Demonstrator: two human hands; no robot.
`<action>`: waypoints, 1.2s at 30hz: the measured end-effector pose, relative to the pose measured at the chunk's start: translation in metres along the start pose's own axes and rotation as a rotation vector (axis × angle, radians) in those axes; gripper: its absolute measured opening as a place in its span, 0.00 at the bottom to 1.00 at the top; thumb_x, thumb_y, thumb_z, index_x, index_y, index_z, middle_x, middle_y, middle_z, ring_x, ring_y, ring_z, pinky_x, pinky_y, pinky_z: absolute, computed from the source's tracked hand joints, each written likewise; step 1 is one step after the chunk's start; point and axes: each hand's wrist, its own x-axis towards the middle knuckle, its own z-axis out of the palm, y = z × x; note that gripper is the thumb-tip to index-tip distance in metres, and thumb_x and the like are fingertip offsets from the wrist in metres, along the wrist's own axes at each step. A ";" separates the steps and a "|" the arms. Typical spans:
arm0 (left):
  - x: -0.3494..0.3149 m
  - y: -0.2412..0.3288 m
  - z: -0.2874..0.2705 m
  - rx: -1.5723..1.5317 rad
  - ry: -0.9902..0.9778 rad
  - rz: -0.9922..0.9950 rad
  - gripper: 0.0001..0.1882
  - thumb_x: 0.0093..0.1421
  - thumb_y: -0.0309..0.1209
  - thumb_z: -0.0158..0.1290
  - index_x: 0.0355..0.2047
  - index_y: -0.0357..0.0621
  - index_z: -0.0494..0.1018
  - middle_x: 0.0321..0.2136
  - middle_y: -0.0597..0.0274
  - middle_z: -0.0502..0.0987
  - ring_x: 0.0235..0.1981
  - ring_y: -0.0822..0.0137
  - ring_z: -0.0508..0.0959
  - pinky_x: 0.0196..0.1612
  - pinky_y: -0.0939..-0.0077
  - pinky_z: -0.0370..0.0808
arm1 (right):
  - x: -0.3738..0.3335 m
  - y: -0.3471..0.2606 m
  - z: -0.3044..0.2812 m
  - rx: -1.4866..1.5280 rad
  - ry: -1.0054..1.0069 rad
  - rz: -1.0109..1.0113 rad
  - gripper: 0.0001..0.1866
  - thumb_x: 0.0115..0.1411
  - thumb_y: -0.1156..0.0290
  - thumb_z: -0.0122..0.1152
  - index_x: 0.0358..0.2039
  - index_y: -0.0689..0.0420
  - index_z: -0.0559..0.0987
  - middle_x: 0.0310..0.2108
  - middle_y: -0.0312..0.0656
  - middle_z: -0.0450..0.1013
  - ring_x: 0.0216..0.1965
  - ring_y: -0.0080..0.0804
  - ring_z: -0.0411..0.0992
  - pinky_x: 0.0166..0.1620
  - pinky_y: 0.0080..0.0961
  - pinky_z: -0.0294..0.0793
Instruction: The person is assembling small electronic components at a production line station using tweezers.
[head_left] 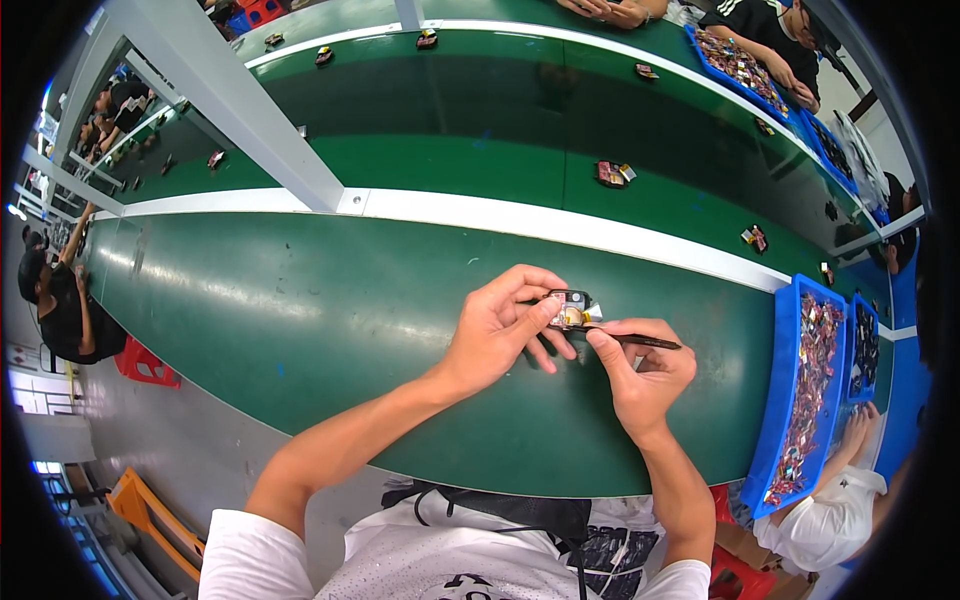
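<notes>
My left hand (490,335) holds a small black casing (572,298) with its inside facing up, pinched between thumb and fingers above the green tabletop (400,300). Inside the casing are small electronic parts, and a silvery, yellowish flap sticks out at its right side. My right hand (648,380) is closed on dark tweezers (650,341), held almost level. Their tip reaches the lower right edge of the casing; whether it grips a part there is too small to tell.
A blue bin (772,400) full of small reddish and silvery parts stands to the right, beside another bin of black pieces (863,340). Behind a white rail (560,230), a green conveyor (450,170) carries similar casings (610,174). A grey post (240,110) rises left. Co-workers sit around.
</notes>
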 end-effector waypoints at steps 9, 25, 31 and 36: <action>-0.001 -0.001 -0.003 0.034 -0.002 -0.010 0.12 0.71 0.25 0.49 0.51 0.31 0.68 0.41 0.46 0.79 0.29 0.59 0.85 0.25 0.74 0.84 | 0.003 -0.001 -0.002 0.002 -0.046 0.027 0.06 0.52 0.81 0.75 0.30 0.62 0.85 0.25 0.35 0.81 0.15 0.09 0.61 0.19 0.12 0.54; 0.000 0.000 -0.003 0.053 0.007 -0.025 0.12 0.72 0.26 0.49 0.51 0.31 0.68 0.40 0.47 0.79 0.29 0.60 0.85 0.25 0.76 0.83 | 0.005 0.001 -0.002 -0.044 -0.120 -0.100 0.08 0.50 0.81 0.75 0.31 0.60 0.85 0.30 0.39 0.84 0.12 0.12 0.62 0.18 0.14 0.56; 0.000 0.000 -0.003 0.067 0.007 -0.024 0.12 0.72 0.26 0.49 0.51 0.31 0.68 0.40 0.48 0.79 0.29 0.61 0.85 0.25 0.76 0.83 | 0.006 0.002 -0.001 -0.056 -0.145 -0.147 0.07 0.50 0.80 0.75 0.30 0.59 0.84 0.31 0.41 0.84 0.12 0.14 0.62 0.17 0.15 0.57; 0.000 -0.001 -0.003 0.092 0.006 -0.064 0.12 0.71 0.26 0.50 0.51 0.31 0.69 0.40 0.48 0.79 0.29 0.62 0.85 0.25 0.76 0.83 | 0.007 0.003 -0.003 -0.077 -0.169 -0.183 0.07 0.50 0.80 0.75 0.30 0.58 0.84 0.30 0.41 0.84 0.12 0.14 0.62 0.17 0.15 0.58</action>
